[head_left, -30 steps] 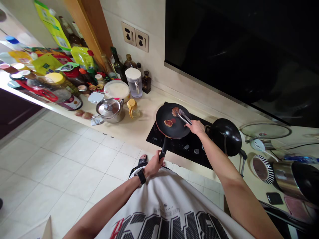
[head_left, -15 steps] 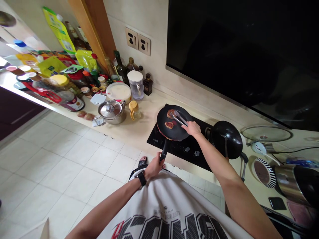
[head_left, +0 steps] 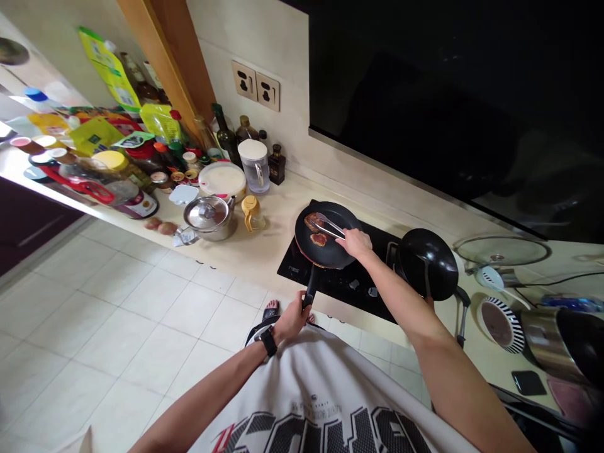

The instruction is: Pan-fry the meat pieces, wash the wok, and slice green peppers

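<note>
The left hand curls its fingers around the frying pan's dark handle; the right hand reaches forward, fingers closed on slim metal tongs, browned meat beyond its fingertips.

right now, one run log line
left hand: handle of black frying pan | right hand: silver metal tongs, at browned meat piece | second piece: in pan

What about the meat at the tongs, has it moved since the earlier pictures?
Yes. Judged against the hob, that meat has shifted left across the frying pan, towards the steel pot.
</note>
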`<state>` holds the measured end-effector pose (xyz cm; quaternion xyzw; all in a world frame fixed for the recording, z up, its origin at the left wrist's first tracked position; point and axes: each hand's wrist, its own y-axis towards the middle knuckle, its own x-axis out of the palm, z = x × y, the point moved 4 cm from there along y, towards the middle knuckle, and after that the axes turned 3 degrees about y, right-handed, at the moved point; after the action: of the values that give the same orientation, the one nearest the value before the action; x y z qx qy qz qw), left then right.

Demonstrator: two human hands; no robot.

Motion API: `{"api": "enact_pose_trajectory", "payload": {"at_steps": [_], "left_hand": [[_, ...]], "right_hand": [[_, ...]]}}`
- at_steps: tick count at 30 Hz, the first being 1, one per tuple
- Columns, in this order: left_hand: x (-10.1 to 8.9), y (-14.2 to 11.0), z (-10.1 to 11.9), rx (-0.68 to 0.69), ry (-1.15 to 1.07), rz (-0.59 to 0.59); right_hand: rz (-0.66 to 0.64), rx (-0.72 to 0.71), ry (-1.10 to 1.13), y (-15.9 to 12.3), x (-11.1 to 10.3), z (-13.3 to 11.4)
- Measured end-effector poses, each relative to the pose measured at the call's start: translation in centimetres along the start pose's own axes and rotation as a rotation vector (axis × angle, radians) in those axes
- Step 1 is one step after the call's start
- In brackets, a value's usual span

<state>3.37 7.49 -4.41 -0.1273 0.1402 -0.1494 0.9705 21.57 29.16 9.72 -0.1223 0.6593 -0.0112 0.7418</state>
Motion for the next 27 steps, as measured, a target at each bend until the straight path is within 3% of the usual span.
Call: {"api": "enact_pose_trajectory", "payload": {"at_steps": [3, 12, 18, 27], "left_hand": [[0.0, -0.1, 0.1, -0.007, 0.003, -0.006], [0.2, 0.0, -0.3, 0.003, -0.024, 0.048], [0.2, 0.0, -0.5, 0.003, -0.014, 0.004], [0.1, -0.1, -0.2, -0.007, -0.059, 0.003]], "right_hand": [[-0.005, 0.056, 0.012, 0.4, 0.1, 1.0], [-0.077, 0.231, 0.046, -0.3, -0.3, 7.4], [-0.097, 0.260, 0.086, -0.7, 0.4, 8.5], [-0.152, 0.190, 0.062, -5.1, 0.5, 10.1]]}}
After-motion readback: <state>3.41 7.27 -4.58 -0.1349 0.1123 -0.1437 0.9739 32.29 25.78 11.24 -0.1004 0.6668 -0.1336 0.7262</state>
